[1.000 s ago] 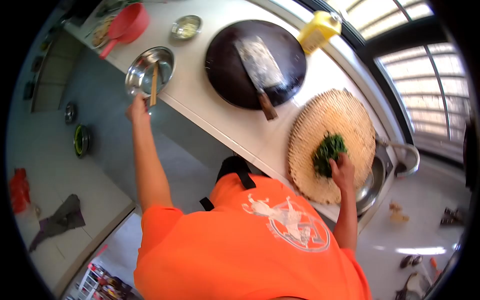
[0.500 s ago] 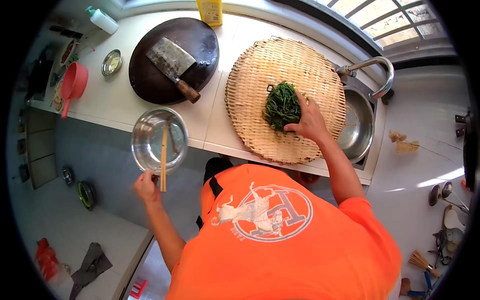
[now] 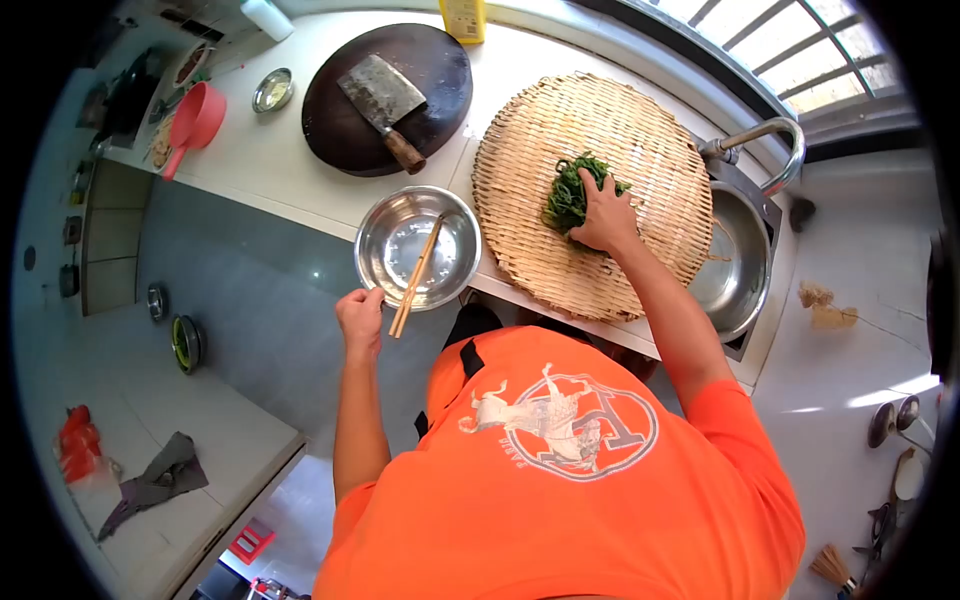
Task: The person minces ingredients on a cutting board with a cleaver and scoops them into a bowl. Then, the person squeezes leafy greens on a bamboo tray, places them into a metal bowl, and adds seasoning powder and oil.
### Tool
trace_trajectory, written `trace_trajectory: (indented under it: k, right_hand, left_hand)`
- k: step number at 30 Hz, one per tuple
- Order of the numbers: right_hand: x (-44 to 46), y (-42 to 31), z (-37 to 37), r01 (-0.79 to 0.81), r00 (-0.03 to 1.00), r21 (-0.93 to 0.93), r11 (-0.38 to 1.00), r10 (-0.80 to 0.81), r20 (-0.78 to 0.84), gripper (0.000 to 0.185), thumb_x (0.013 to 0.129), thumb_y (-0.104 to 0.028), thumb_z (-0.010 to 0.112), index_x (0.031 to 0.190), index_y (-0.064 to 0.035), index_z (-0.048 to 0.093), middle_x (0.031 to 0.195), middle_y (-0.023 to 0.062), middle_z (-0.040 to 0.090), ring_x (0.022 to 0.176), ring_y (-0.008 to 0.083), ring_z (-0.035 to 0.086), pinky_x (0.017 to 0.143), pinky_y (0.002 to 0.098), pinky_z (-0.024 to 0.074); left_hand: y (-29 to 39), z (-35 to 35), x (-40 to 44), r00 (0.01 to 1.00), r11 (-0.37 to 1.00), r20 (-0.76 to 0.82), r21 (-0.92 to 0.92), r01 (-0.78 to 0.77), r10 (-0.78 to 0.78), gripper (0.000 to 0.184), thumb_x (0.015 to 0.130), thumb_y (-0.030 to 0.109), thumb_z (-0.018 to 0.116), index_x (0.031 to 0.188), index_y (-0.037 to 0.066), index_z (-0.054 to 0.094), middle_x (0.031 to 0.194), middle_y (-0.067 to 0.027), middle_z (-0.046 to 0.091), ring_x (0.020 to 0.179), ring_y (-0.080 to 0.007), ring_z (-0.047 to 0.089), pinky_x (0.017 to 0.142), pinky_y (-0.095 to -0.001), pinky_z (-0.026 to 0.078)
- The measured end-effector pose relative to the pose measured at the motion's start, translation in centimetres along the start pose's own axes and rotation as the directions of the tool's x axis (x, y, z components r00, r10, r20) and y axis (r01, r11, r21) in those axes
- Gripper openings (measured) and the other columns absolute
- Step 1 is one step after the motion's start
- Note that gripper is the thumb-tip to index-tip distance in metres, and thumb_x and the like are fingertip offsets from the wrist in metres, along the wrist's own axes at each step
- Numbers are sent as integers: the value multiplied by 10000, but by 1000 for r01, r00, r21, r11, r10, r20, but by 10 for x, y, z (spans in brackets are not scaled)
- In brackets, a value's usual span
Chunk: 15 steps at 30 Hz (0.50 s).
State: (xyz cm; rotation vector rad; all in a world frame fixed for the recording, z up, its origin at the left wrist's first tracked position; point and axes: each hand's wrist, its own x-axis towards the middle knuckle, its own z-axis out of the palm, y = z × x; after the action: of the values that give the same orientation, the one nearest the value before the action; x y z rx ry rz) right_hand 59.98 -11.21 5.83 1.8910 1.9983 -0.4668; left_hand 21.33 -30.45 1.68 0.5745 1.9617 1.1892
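Observation:
My left hand (image 3: 361,320) is closed on the near-left rim of a steel bowl (image 3: 385,245), which it holds up at the counter's front edge. A pair of wooden chopsticks (image 3: 414,284) leans in the bowl and sticks out over the rim. On the round woven tray (image 3: 520,220) lies a small heap of dark green leafy vegetables (image 3: 566,200). My right hand (image 3: 606,217) rests over the heap's right side with its fingers spread; the undersides of the fingers are hidden.
A cleaver (image 3: 382,92) lies on a round dark chopping board (image 3: 325,125). Further left are a small metal bowl (image 3: 272,91) and a pink ladle (image 3: 197,117). A yellow bottle (image 3: 463,18) stands behind the board. The sink (image 3: 745,265) and faucet (image 3: 783,127) are at the right.
The bowl with the chopsticks has come right, from beyond the counter's left part to beside the woven tray. My right hand has moved further over the greens. The camera view has turned.

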Motion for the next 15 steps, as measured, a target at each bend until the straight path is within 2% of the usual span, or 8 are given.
trace_trajectory:
  k: [4, 7, 8, 11, 12, 15]
  right_hand:
    - [10, 11, 10, 44, 995, 83, 996, -37, -87, 946, 703, -278, 837, 1525, -298, 369, 1369, 180, 502, 1150, 503, 567, 836, 522, 591]
    - [18, 22, 16, 78, 986, 128, 989, -58, -155, 849, 683, -211, 818, 1453, -276, 465, 1269, 164, 569, 1075, 440, 627, 862, 491, 582]
    - [19, 27, 15, 88, 981, 206, 975, -48, -189, 746, 668, -182, 814, 1371, -220, 567, 1243, 183, 623, 1072, 408, 651, 883, 462, 574]
    - [29, 45, 15, 163, 975, 448, 879, -73, -212, 639, 662, -165, 802, 1282, -145, 646, 1229, 217, 668, 1063, 403, 666, 896, 448, 565]
    - [26, 47, 10, 168, 971, 474, 865, -62, -232, 629, 656, -146, 803, 1265, -67, 668, 1180, 218, 710, 1021, 364, 697, 887, 422, 560]
    - [22, 59, 14, 163, 954, 617, 770, 36, -298, 718, 651, -121, 814, 1333, -5, 623, 1107, 182, 732, 953, 312, 711, 852, 391, 560]
  left_hand:
    - [-7, 6, 18, 999, 1000, 42, 13, -22, 22, 270, 789, 64, 699, 569, -12, 564, 563, 24, 494, 540, -68, 406, 493, -303, 299]
    - [-2, 9, 26, 999, 990, 50, 142, -23, 16, 286, 779, 105, 717, 567, -14, 565, 556, 12, 508, 535, -76, 416, 485, -317, 311]
    - [1, 9, 27, 996, 983, 71, 177, -57, 45, 304, 775, 145, 729, 576, -27, 574, 547, 2, 511, 535, -85, 429, 484, -337, 330]
    - [8, 8, 27, 991, 970, 114, 223, -95, 71, 298, 783, 160, 730, 601, -41, 606, 545, -17, 535, 530, -99, 456, 494, -348, 365]
    - [21, 7, 22, 993, 952, 112, 299, -61, 29, 287, 794, 173, 728, 650, -62, 647, 554, -51, 574, 533, -118, 498, 519, -356, 412]
    - [29, 4, 18, 990, 941, 123, 322, -102, 65, 296, 805, 184, 724, 683, -80, 665, 564, -79, 601, 536, -138, 531, 546, -362, 445]
